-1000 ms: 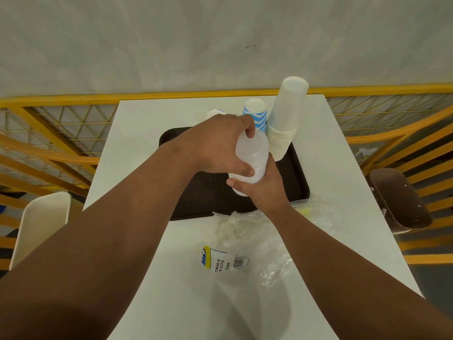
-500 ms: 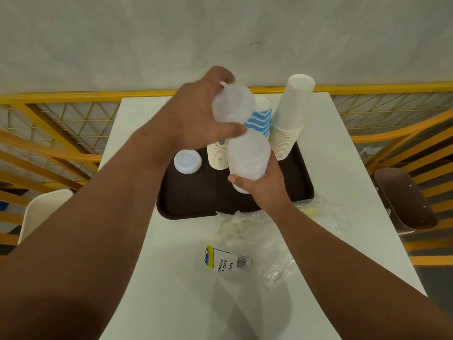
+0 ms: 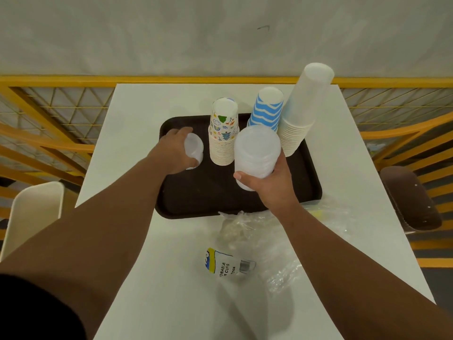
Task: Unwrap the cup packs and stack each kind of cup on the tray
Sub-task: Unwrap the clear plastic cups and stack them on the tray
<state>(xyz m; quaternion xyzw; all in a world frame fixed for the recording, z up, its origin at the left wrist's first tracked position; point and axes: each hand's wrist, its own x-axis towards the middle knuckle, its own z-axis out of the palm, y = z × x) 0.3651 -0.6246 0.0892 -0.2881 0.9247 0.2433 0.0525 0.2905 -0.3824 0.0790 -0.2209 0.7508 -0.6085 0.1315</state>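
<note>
Wrappers: empty plastic wrap (image 3: 257, 231) on the tabletop (image 3: 152, 278), just before the tray (image 3: 208, 192).
Right hand (image 3: 274, 185): grip curled round clear cup stack (image 3: 256, 153) over tray.
Left hand (image 3: 174, 150): grip pinching a small clear cup (image 3: 193, 148) at tray's left.
Done: patterned stack (image 3: 223, 136), blue-striped stack (image 3: 267, 109), white stack (image 3: 304, 106) on the tray's far side.
Left: likely only the clear cups.

White desk (image 3: 152, 278) sits right up against a yellow railing (image 3: 58, 81) with wire mesh panels, and there's a plain grey wall (image 3: 171, 33) behind that with one little dark mark (image 3: 263, 27) on it. Cream chair (image 3: 31, 212) off the left edge, brown chair (image 3: 409, 197) off the right.
</note>
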